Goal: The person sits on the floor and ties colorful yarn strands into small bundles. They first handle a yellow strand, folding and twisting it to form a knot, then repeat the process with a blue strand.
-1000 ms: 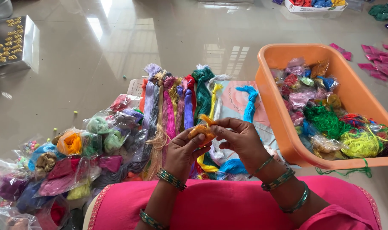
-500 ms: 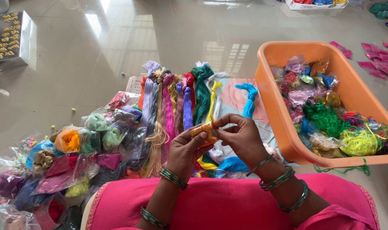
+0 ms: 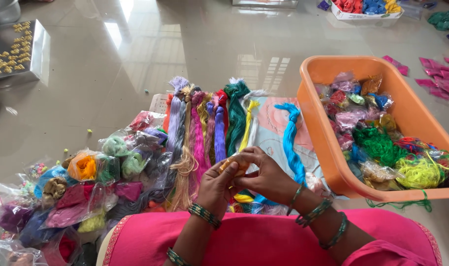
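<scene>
We've got both hands pinched shut on a small orange bundle (image 3: 236,164), left hand (image 3: 215,186) and right hand (image 3: 267,176) touching over the row of thread skeins (image 3: 219,125) on the floor (image 3: 136,64). Orange tub (image 3: 333,162) sits just to the right.

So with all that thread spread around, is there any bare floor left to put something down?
Yes: the shiny floor is bare between the metal tray at far left, the row of thread skeins and the orange tub. It is crowded near the person: bagged thread bundles at lower left, and skeins under both hands, left and right.
</scene>
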